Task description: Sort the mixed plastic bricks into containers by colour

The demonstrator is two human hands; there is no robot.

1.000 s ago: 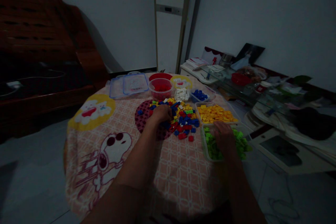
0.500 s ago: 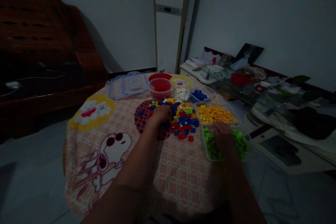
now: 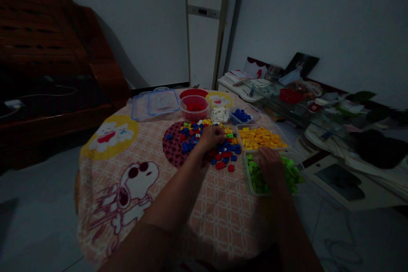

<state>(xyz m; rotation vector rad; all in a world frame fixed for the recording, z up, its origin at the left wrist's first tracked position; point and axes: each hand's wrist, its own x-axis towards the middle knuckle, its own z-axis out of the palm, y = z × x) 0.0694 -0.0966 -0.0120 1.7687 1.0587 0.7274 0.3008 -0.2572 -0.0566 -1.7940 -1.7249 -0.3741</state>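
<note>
My left hand (image 3: 213,137) is over a mixed pile of toy building bricks (image 3: 225,148) in red, blue, yellow and green. Its fingers are drawn together in a pinch; whatever is between them is hidden. My right hand (image 3: 271,163) lies over a clear box of green bricks (image 3: 256,180), fingers apart, tips near the rim beside the yellow bricks (image 3: 263,137). Behind the pile, red bricks (image 3: 195,107) fill part of a round clear tub (image 3: 194,117). White bricks (image 3: 219,114) are heaped beside it, and blue bricks (image 3: 241,114) sit in another clear box.
A patterned cloth (image 3: 219,204) covers the round table. Clear lids with blue edges (image 3: 155,104) lie at the back left. One blue brick (image 3: 168,137) is apart on the left. A cluttered glass-topped stand (image 3: 277,97) is to the right, a wooden bench (image 3: 63,51) at left.
My left hand has moved right across the mixed pile, uncovering blue bricks on its left side. My right hand has stayed over the green box.
</note>
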